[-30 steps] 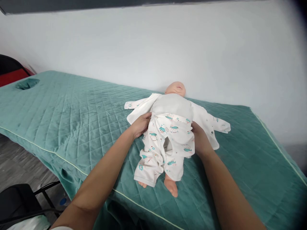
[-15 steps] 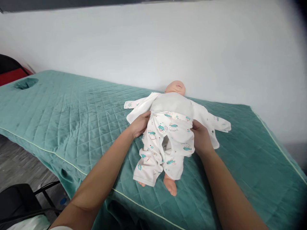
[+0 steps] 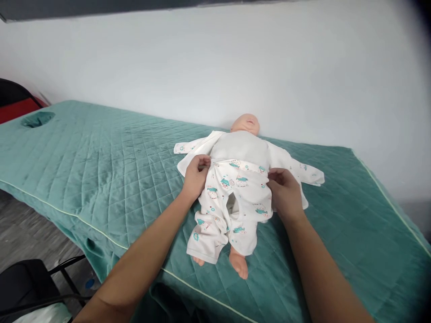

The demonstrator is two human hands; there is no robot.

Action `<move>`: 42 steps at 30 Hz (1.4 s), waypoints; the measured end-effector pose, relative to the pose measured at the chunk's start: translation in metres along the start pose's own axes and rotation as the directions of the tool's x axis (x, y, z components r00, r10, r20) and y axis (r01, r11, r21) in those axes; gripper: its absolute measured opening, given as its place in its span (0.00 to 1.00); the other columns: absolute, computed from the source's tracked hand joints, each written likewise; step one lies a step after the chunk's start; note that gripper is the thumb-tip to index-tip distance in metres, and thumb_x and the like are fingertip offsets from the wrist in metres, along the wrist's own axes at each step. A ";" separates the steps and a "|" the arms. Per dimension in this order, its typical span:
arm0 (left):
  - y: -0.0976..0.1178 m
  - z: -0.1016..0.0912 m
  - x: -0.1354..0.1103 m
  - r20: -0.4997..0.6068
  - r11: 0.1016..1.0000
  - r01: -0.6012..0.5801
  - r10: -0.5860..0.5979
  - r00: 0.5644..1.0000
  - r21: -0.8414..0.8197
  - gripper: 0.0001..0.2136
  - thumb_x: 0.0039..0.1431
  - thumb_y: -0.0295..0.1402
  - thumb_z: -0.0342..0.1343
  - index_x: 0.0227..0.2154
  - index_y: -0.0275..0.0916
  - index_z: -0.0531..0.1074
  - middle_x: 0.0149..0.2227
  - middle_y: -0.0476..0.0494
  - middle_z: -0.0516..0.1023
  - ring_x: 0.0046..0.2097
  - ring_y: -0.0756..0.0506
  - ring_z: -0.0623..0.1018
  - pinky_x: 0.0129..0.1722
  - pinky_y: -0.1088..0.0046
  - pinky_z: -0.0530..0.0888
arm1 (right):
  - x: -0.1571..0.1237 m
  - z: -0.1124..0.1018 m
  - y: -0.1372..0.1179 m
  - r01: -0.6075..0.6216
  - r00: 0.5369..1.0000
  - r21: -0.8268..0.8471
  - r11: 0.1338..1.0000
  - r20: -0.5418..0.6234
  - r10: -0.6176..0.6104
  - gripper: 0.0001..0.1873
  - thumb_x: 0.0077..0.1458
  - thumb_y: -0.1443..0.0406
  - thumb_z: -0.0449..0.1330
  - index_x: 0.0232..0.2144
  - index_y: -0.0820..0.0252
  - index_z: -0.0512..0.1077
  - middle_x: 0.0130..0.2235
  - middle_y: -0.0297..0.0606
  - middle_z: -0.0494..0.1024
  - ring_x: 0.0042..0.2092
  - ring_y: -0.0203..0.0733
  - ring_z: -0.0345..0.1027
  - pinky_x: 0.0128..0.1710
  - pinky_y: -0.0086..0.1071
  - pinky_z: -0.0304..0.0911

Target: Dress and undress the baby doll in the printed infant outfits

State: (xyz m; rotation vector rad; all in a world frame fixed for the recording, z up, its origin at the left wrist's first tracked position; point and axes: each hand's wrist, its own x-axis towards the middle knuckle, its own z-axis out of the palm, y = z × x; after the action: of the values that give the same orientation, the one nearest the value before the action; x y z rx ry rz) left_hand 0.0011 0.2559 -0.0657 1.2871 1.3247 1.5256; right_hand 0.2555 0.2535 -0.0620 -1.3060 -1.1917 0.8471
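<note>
Mid-frame, left hand [image 3: 197, 177] and right hand [image 3: 286, 193] pinch white printed cloth trousers [image 3: 249, 193], already waist-high; white long-sleeved cloth jacket [image 3: 281, 157] lies unfastened

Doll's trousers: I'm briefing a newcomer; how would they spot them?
On the green quilted cover lies a doll. Between the left hand and right hand are its trousers: white, printed, and, unlike the spread jacket, split at the crotch.

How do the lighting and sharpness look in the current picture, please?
Head view: soft light on the wall, dark upper-right picture corner; head view: shadow on the green cover beside the right forearm; head view: floor looks smeared, the patterned trousers look sharper.
</note>
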 end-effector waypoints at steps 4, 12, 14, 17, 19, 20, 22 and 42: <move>0.006 -0.002 -0.004 0.000 0.986 -0.152 0.152 0.988 0.069 0.07 0.62 0.33 0.57 0.42 0.41 0.75 0.46 0.43 0.77 0.49 0.46 0.76 0.52 0.68 0.73 | -0.005 0.000 -0.010 0.147 0.987 -0.052 0.988 -0.057 -0.150 0.08 0.53 0.58 0.65 0.35 0.53 0.74 0.36 0.36 0.75 0.39 0.43 0.69 0.44 0.39 0.68; 0.011 -0.005 -0.007 0.154 0.910 -0.370 0.345 0.926 0.185 0.08 0.64 0.38 0.58 0.42 0.43 0.78 0.52 0.41 0.74 0.57 0.43 0.73 0.63 0.60 0.67 | -0.010 0.000 -0.018 0.288 0.942 -0.102 0.952 0.207 -0.262 0.12 0.53 0.58 0.67 0.37 0.51 0.69 0.41 0.33 0.69 0.46 0.43 0.67 0.55 0.43 0.66; 0.010 -0.006 -0.006 0.186 0.896 -0.394 0.359 0.915 0.206 0.08 0.63 0.38 0.59 0.42 0.43 0.78 0.54 0.41 0.73 0.59 0.42 0.72 0.65 0.59 0.65 | -0.007 -0.002 -0.017 0.350 0.919 -0.123 0.929 0.238 -0.315 0.14 0.52 0.58 0.68 0.37 0.51 0.68 0.43 0.34 0.68 0.48 0.44 0.66 0.56 0.44 0.66; 0.008 -0.007 -0.004 0.244 0.887 -0.410 0.359 0.901 0.211 0.09 0.64 0.38 0.59 0.43 0.43 0.78 0.54 0.40 0.73 0.59 0.42 0.72 0.65 0.60 0.66 | -0.004 -0.004 -0.016 0.438 0.882 -0.183 0.880 0.276 -0.382 0.14 0.52 0.58 0.69 0.34 0.52 0.67 0.44 0.37 0.68 0.51 0.47 0.65 0.56 0.47 0.64; 0.008 -0.006 -0.003 0.276 0.873 -0.436 0.373 0.886 0.219 0.09 0.64 0.37 0.58 0.44 0.42 0.78 0.55 0.40 0.72 0.60 0.42 0.71 0.65 0.60 0.65 | -0.003 -0.004 -0.016 0.495 0.857 -0.240 0.835 0.292 -0.424 0.13 0.53 0.58 0.68 0.32 0.53 0.67 0.45 0.39 0.68 0.52 0.49 0.65 0.59 0.50 0.60; 0.008 -0.006 -0.003 0.288 0.859 -0.456 0.387 0.876 0.233 0.09 0.64 0.36 0.57 0.44 0.42 0.78 0.55 0.39 0.72 0.60 0.42 0.71 0.65 0.59 0.65 | -0.004 -0.004 -0.016 0.518 0.847 -0.264 0.814 0.297 -0.442 0.12 0.53 0.59 0.68 0.31 0.53 0.67 0.46 0.40 0.68 0.53 0.50 0.65 0.59 0.51 0.59; 0.010 -0.005 -0.002 0.320 0.834 -0.486 0.400 0.859 0.261 0.09 0.65 0.35 0.55 0.45 0.42 0.77 0.56 0.39 0.72 0.61 0.42 0.70 0.65 0.60 0.64 | -0.004 -0.002 -0.015 0.549 0.830 -0.291 0.784 0.305 -0.468 0.10 0.56 0.60 0.66 0.31 0.53 0.67 0.48 0.42 0.68 0.54 0.51 0.65 0.59 0.51 0.59; -0.009 0.014 0.058 0.466 0.936 0.272 -0.143 0.873 -0.222 0.09 0.60 0.40 0.60 0.34 0.39 0.71 0.27 0.53 0.67 0.28 0.51 0.65 0.31 0.75 0.63 | 0.030 0.016 -0.010 0.200 0.979 -0.283 0.938 0.089 -0.183 0.15 0.57 0.54 0.62 0.28 0.53 0.62 0.25 0.27 0.62 0.28 0.38 0.55 0.30 0.33 0.55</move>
State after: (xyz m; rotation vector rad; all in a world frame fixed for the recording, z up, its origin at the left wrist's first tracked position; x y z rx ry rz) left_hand 0.0005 0.3161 -0.0623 1.1732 0.8816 1.1296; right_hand 0.2452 0.2848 -0.0497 -1.3774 -1.5093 0.5880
